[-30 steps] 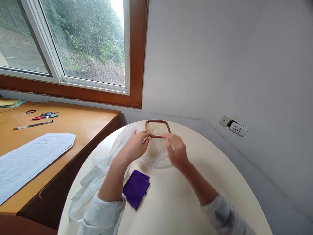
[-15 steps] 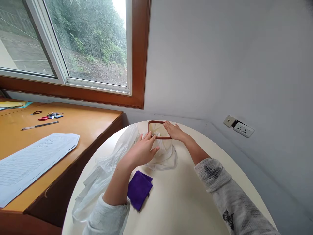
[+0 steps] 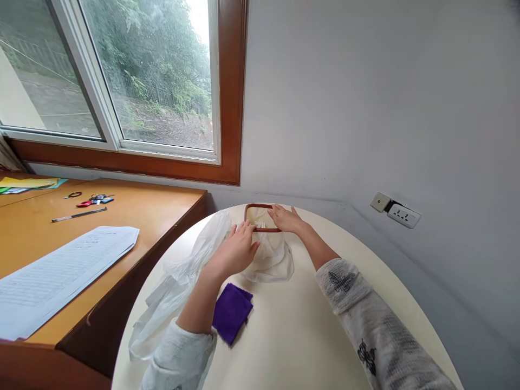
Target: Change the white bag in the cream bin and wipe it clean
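On the far part of the round white table (image 3: 309, 325) lies a brown rounded-rectangle frame (image 3: 268, 231), like an embroidery hoop, with thin sheer white fabric (image 3: 270, 262) spreading from under its near side. My left hand (image 3: 235, 250) rests with outstretched fingers at the frame's near left corner. Flat across its right side lies my right hand (image 3: 286, 218), fingers extended. Neither hand is closed round the frame. A folded purple cloth (image 3: 232, 315) lies nearer me, beside my left forearm. Crumpled clear plastic (image 3: 173, 287) is spread left of that arm, which partly covers it.
At left stands an orange-brown desk (image 3: 162, 208) bearing papers (image 3: 69, 276), a pen (image 3: 79, 214) and keys (image 3: 97, 200). A window (image 3: 158, 81) is above it. The grey wall (image 3: 357, 97) behind the table carries a power socket (image 3: 403, 215).
The view has turned slightly left, so the desk and its items appear further right. Both hands stay on the frame, the right fingers shifted a little left over its right side.
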Action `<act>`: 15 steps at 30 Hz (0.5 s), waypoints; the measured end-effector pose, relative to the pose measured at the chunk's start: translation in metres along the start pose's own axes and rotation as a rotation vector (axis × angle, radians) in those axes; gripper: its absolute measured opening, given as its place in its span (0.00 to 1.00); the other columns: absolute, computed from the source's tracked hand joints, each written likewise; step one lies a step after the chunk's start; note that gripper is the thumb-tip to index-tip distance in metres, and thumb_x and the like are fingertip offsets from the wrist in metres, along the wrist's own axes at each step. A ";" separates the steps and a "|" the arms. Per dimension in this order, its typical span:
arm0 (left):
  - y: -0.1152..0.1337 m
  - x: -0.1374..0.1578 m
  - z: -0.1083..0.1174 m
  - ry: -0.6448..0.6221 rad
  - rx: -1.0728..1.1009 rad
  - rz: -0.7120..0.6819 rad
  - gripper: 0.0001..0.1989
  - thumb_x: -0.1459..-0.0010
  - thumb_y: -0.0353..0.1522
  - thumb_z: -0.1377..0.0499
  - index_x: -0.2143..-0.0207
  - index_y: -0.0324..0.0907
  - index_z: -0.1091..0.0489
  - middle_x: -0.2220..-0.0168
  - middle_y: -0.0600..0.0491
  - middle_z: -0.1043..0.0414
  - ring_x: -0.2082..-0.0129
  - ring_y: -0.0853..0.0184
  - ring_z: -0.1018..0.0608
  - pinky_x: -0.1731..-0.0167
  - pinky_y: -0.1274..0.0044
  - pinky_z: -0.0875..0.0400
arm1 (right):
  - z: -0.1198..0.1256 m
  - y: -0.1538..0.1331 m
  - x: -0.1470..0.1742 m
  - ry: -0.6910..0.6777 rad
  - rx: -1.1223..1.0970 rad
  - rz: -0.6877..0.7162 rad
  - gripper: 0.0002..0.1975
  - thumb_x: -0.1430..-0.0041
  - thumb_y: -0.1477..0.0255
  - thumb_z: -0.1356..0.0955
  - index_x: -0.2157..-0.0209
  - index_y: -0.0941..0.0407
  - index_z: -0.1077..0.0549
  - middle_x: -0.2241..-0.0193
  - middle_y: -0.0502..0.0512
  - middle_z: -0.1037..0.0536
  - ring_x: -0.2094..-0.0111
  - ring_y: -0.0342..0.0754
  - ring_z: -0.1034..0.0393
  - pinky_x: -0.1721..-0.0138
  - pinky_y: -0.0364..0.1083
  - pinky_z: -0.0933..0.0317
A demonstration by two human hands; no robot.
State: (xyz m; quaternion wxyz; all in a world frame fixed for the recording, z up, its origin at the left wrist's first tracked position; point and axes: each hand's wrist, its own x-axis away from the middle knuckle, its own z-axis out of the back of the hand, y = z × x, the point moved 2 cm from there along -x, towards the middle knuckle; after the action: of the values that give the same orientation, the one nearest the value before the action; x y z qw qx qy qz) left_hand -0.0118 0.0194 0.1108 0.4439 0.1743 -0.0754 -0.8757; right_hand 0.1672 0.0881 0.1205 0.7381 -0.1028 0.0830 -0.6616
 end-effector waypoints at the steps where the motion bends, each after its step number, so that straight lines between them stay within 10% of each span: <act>1: 0.002 0.000 0.000 -0.006 -0.013 0.002 0.24 0.39 0.36 0.57 0.45 0.29 0.46 0.40 0.35 0.48 0.37 0.58 0.51 0.40 0.61 0.54 | 0.001 -0.001 0.000 0.010 0.007 0.000 0.31 0.38 0.57 0.57 0.39 0.57 0.51 0.38 0.58 0.50 0.38 0.51 0.57 0.41 0.60 0.75; 15: 0.008 0.007 -0.002 -0.031 -0.082 -0.014 0.25 0.40 0.33 0.56 0.43 0.28 0.50 0.38 0.32 0.57 0.37 0.56 0.57 0.41 0.60 0.53 | -0.009 -0.033 -0.032 -0.009 0.004 0.123 0.27 0.41 0.50 0.54 0.41 0.37 0.51 0.38 0.52 0.48 0.38 0.57 0.58 0.46 0.68 0.65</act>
State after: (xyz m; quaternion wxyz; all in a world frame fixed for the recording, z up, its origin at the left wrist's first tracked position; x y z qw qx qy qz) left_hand -0.0090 0.0092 0.1091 0.4435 0.1428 -0.0451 -0.8837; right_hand 0.1299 0.1159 0.1199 0.7781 -0.0988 0.0848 -0.6145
